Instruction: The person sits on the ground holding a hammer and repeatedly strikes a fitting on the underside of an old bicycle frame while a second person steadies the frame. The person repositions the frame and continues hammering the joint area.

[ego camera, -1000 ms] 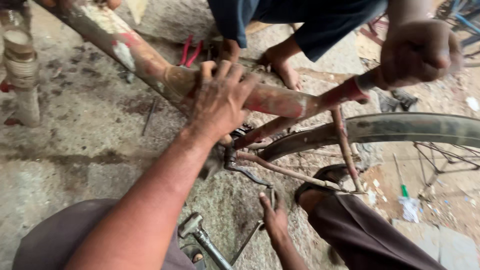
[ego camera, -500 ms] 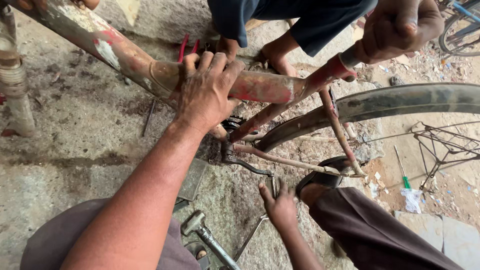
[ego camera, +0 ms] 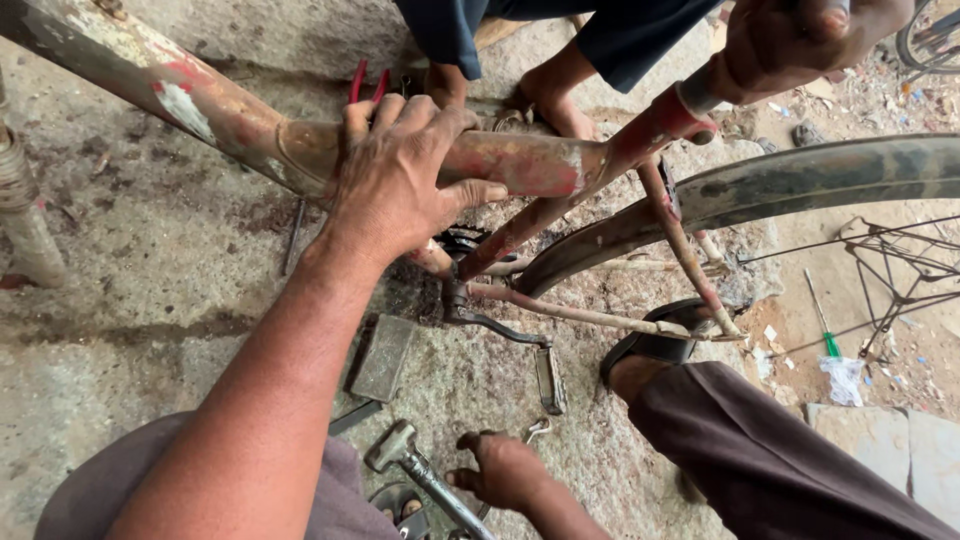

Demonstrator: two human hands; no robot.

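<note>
**Inspector A:** Two hands of the wearer are in view, plus one belonging to somebody else. Start with the left.

**Inspector B:** The left hand (ego camera: pixel 400 175) lies over the rusty red top tube of the bicycle frame (ego camera: pixel 520 165). Fingers are curled over the far side of the tube, thumb stretched along the near side toward the seat end. The grip is closed on the tube, palm pressed flat to it.

**Inspector A:** And the right?

**Inspector B:** The right hand (ego camera: pixel 505 470) is low, near the bottom edge of the stone floor (ego camera: pixel 130 300), fingers bent. A small spanner (ego camera: pixel 535 432) shows just past the fingertips. I cannot tell whether the hand grips it or only touches it. A hammer (ego camera: pixel 415 465) lies just beside that hand, head pointing toward the flat grey block (ego camera: pixel 382 357).

**Inspector A:** Where does the frame sit?

**Inspector B:** It runs from the upper left corner of the floor toward the upper right, off the ground. The crank and pedal (ego camera: pixel 548 378) hang below the tube, and the rear tyre (ego camera: pixel 800 190) curves off to the right edge.

**Inspector A:** The third hand?

**Inspector B:** Another person's hand (ego camera: pixel 800 40), top right, is clenched around the seat end of the frame. That person's bare feet (ego camera: pixel 560 100) stand on the floor behind the tube. A green-handled screwdriver (ego camera: pixel 822 325) lies well apart, near the right edge.
</note>
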